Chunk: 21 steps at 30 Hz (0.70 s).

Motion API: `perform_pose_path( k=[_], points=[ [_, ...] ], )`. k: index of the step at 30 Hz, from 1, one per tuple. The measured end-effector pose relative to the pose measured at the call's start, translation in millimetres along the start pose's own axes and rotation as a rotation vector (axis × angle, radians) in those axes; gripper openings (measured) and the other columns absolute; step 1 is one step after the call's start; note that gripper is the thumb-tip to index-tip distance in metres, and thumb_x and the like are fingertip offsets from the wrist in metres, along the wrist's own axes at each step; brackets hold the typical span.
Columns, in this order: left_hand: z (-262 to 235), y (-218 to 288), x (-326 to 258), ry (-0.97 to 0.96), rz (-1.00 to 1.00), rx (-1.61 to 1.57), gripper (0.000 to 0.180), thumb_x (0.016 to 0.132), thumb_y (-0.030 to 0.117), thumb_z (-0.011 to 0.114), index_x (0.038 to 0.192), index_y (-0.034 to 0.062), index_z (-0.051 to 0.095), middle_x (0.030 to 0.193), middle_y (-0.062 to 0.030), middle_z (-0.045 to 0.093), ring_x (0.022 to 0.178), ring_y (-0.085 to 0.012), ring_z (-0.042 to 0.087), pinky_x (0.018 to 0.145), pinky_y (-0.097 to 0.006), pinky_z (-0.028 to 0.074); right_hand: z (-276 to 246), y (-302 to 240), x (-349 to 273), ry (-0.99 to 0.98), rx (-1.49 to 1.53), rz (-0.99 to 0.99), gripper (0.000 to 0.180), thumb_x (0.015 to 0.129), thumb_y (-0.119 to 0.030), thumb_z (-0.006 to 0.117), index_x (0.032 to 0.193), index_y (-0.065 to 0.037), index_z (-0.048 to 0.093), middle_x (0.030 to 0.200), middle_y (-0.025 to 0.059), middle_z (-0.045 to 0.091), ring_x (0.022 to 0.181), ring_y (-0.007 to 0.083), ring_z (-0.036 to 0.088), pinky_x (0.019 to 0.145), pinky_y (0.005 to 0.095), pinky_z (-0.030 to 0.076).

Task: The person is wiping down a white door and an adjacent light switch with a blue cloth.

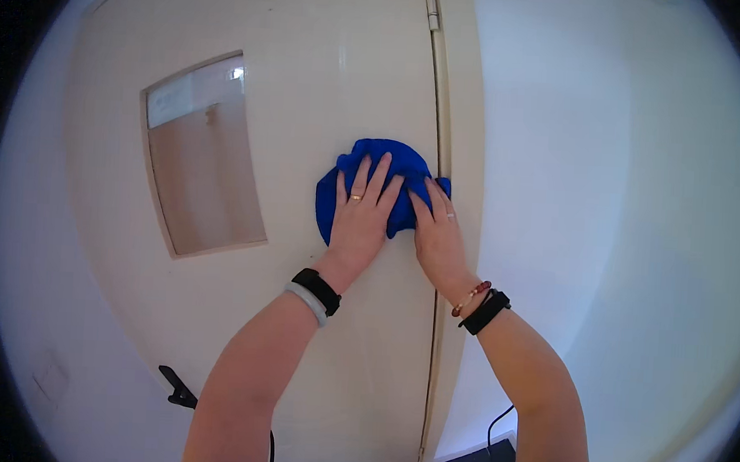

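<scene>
A crumpled blue cloth point(397, 154) is spread against a cream door point(336, 87), beside its hinged right edge. My left hand point(362, 224) lies flat over the cloth with its fingers stretched and spread, pressing it to the door. Close by on the right, my right hand point(441, 241) has its fingers together on the cloth's right end, at the gap between door and frame. A bit of blue fabric sticks out past those fingers. Part of my right fingertips is hidden in the folds.
Left of the cloth, a glass pane point(202, 155) is set into the door. A hinge point(433, 8) shows at the upper right edge, beside the door frame point(467, 136). White wall point(558, 157) stretches to the right. Below are a black clip point(178, 387) and a thin black cable point(490, 438).
</scene>
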<state>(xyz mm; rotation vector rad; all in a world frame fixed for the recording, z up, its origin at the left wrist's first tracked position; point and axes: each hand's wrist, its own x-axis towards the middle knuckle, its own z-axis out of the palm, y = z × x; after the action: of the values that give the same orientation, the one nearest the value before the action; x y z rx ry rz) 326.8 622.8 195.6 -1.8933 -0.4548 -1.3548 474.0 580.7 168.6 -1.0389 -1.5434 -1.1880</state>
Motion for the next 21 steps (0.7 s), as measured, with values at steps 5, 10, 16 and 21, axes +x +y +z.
perform_pose_path(
  k=[5,10,16,21],
  points=[
    [-2,6,8,0.183,-0.011,-0.065,0.061,0.070,-0.002,0.062,0.128,0.0094,0.044,0.141,-0.0128,0.033,0.126,-0.0341,0.034,0.101,-0.051,0.029,-19,-5,13,0.066,0.067,-0.021,0.045,0.076,0.006,0.050,0.121,0.002,0.046,0.134,0.0216,0.037,0.122,0.0381,0.039,0.103,0.0452,0.033],
    [-8,23,19,0.404,0.000,-0.313,0.063,0.075,-0.003,0.055,0.134,0.0140,0.041,0.143,-0.0219,0.025,0.127,-0.0426,0.030,0.104,-0.055,0.025,-34,-16,31,0.225,-0.170,-0.087,0.050,0.078,0.003,0.051,0.127,0.003,0.041,0.137,0.0245,0.032,0.127,0.0420,0.031,0.106,0.0468,0.029],
    [23,25,3,0.209,0.020,-0.290,0.064,0.079,0.007,0.053,0.139,0.0120,0.032,0.146,-0.0252,0.015,0.132,-0.0424,0.023,0.106,-0.061,0.012,-10,0,18,0.104,-0.041,-0.056,0.056,0.080,-0.002,0.051,0.133,0.006,0.034,0.144,0.0283,0.017,0.132,0.0476,0.018,0.109,0.0475,0.024],
    [1,15,-13,0.025,0.073,-0.422,0.063,0.082,0.012,0.050,0.139,0.0014,0.027,0.146,-0.0299,0.010,0.134,-0.0427,0.018,0.106,-0.059,0.011,-15,-11,8,0.007,0.047,-0.057,0.053,0.082,-0.002,0.049,0.132,0.007,0.034,0.144,0.0289,0.015,0.133,0.0494,0.015,0.109,0.0492,0.022]
  ],
)
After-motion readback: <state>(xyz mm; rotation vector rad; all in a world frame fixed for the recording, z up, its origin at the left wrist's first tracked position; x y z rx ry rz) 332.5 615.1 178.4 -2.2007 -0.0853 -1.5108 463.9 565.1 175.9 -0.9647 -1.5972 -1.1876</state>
